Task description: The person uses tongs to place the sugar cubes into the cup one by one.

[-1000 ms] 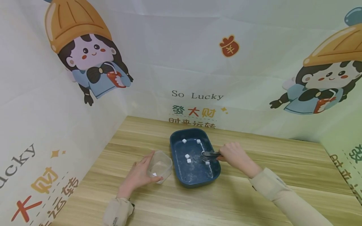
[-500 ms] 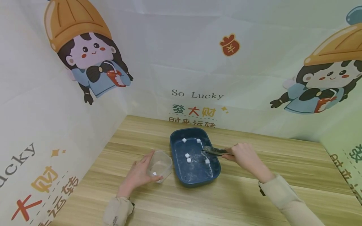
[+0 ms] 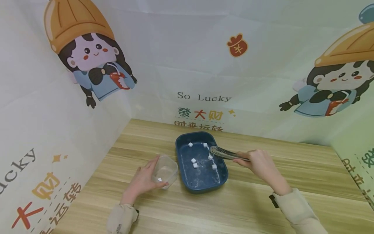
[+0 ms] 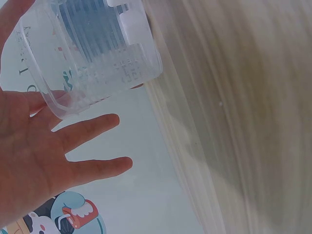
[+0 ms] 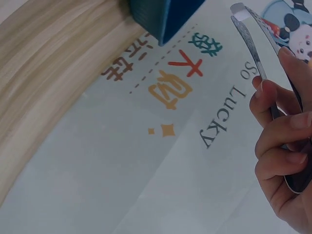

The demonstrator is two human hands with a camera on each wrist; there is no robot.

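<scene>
In the head view my left hand (image 3: 145, 178) holds a clear plastic container (image 3: 166, 167) between thumb and fingers; other fingers spread straight in the left wrist view. White cubes (image 4: 134, 27) lie inside the container. My right hand (image 3: 261, 165) grips metal tongs (image 3: 229, 155), their perforated tips over the right side of a dark blue basin (image 3: 204, 189). Several white cubes (image 3: 195, 165) are spread inside the basin, one cube (image 3: 210, 157) just below the tips. In the right wrist view a white piece (image 5: 239, 9) shows at the tong tips; whether it is gripped I cannot tell.
Basin and container stand side by side on a wood-grain table (image 3: 204, 214). Behind and at both sides hangs a pale printed cloth (image 3: 187, 65) with cartoon figures and lettering. Whitish streaks mark the basin floor.
My right hand has drawn back to the right and the tong tips have risen away from the basin floor. The cube below them has come into clear sight. My left hand stays put.
</scene>
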